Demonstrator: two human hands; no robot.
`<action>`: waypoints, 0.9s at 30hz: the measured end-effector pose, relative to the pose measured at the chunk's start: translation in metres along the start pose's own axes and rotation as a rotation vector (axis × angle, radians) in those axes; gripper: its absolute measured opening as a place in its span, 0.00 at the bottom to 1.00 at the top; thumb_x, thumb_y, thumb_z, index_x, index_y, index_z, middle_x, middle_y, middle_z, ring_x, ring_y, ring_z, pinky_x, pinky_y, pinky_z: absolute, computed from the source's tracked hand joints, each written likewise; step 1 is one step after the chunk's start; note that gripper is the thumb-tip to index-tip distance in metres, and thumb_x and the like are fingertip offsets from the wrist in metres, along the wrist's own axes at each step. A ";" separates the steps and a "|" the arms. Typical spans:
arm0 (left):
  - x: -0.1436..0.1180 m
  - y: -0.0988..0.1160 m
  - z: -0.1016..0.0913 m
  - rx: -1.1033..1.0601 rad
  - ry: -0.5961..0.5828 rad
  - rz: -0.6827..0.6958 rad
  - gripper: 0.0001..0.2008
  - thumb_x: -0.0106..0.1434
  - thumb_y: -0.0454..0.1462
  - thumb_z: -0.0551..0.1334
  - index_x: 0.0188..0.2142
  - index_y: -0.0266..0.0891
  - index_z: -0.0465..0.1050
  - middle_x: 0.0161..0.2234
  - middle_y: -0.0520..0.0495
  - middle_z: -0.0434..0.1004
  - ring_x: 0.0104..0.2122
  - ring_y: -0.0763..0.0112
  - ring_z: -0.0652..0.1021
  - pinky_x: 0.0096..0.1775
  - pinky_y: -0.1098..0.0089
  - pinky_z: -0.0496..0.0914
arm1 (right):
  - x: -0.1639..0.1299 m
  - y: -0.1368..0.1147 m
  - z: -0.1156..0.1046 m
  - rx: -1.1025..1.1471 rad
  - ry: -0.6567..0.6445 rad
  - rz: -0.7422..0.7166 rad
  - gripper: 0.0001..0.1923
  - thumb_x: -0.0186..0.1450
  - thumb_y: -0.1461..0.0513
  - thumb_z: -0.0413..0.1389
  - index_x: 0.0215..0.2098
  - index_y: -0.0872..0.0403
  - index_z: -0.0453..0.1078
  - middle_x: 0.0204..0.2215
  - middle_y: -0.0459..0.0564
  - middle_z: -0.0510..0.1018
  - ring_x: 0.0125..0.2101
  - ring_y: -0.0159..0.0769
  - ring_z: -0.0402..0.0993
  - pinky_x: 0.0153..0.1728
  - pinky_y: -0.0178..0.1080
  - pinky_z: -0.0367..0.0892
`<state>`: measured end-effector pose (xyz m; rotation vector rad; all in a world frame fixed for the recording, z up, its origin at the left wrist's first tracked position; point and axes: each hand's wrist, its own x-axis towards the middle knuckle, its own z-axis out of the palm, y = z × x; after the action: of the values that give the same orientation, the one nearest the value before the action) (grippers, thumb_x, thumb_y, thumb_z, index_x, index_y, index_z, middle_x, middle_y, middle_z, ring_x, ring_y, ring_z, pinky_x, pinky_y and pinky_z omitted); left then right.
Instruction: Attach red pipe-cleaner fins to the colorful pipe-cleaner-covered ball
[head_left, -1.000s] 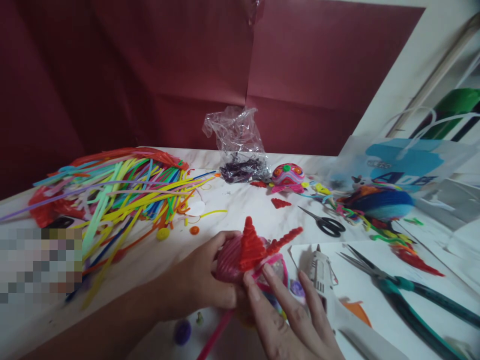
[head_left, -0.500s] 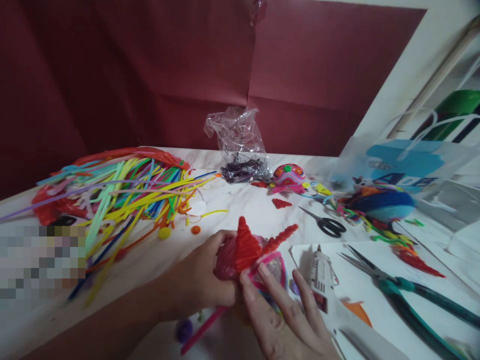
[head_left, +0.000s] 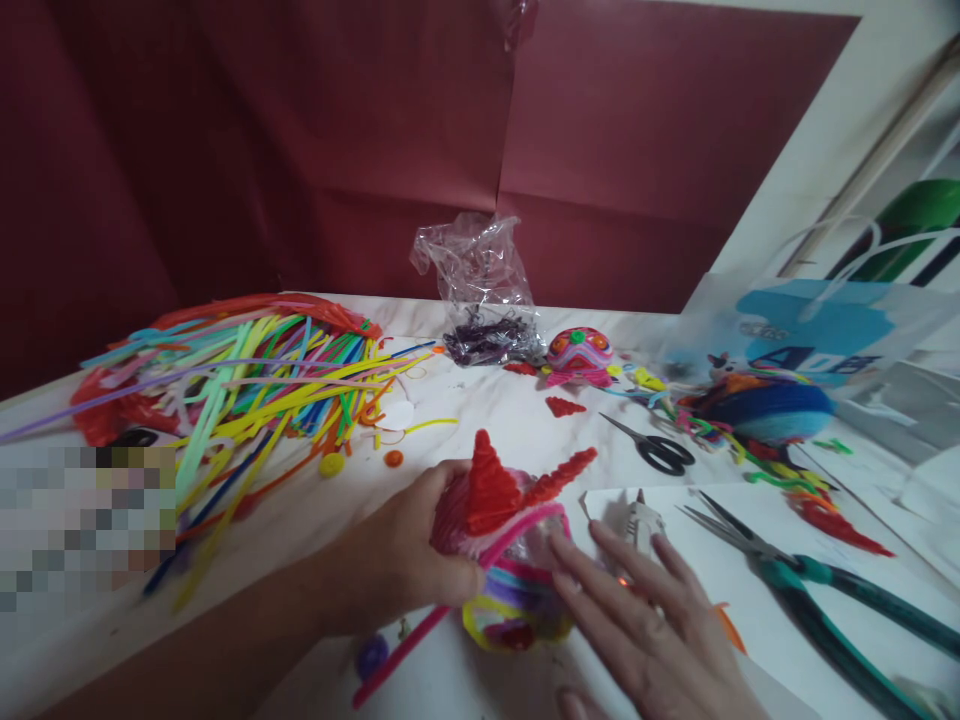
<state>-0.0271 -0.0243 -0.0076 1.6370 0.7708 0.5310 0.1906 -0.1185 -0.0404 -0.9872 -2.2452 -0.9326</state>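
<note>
In my left hand [head_left: 431, 545] is a rounded pipe-cleaner figure [head_left: 525, 580], banded in pink, blue, purple and yellow. Two red fuzzy triangles [head_left: 491, 490] stand up from its top. My thumb presses near a pink pipe cleaner [head_left: 401, 655], whose loose end sticks out toward the lower left. My right hand [head_left: 645, 610] is beside the figure with fingers outstretched, its fingertips close to the right side; whether they touch it I cannot tell. Behind those fingers a white glue gun [head_left: 645, 522] is partly hidden. A purple button [head_left: 372, 657] lies below my left wrist.
Many coloured pipe cleaners [head_left: 277, 390] are heaped at left. Black scissors [head_left: 660, 452] and green-handled pliers [head_left: 795, 570] lie at right. Farther back are a plastic bag [head_left: 484, 290], a finished-looking pink figure [head_left: 580, 355], a blue yarn-like ball [head_left: 780, 405] and a paper bag [head_left: 810, 320].
My right hand has moved off the figure to the right, uncovering its striped lower part and yellow edge. It now covers more of the glue gun. My left hand keeps its hold.
</note>
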 end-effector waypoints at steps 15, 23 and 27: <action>-0.003 0.014 -0.001 0.081 -0.030 -0.105 0.31 0.45 0.34 0.66 0.51 0.39 0.65 0.42 0.45 0.75 0.42 0.56 0.74 0.44 0.61 0.68 | -0.001 -0.001 0.001 0.289 -0.120 0.376 0.26 0.65 0.63 0.49 0.62 0.53 0.53 0.53 0.53 0.69 0.54 0.52 0.62 0.51 0.60 0.61; -0.005 0.019 0.001 0.041 -0.070 -0.075 0.33 0.46 0.33 0.65 0.54 0.40 0.61 0.44 0.45 0.75 0.42 0.57 0.74 0.43 0.63 0.69 | 0.000 -0.001 0.001 0.319 -0.102 0.381 0.22 0.65 0.61 0.51 0.57 0.54 0.61 0.49 0.58 0.70 0.50 0.50 0.66 0.51 0.56 0.62; -0.005 0.020 0.001 0.031 -0.090 -0.091 0.33 0.47 0.32 0.64 0.54 0.39 0.61 0.43 0.44 0.75 0.42 0.58 0.75 0.43 0.63 0.69 | 0.001 -0.001 -0.002 0.318 -0.114 0.396 0.21 0.65 0.60 0.51 0.56 0.53 0.64 0.48 0.57 0.70 0.48 0.50 0.68 0.50 0.54 0.64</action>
<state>-0.0260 -0.0307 0.0121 1.6349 0.7863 0.3794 0.1891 -0.1203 -0.0387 -1.2910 -2.0887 -0.3447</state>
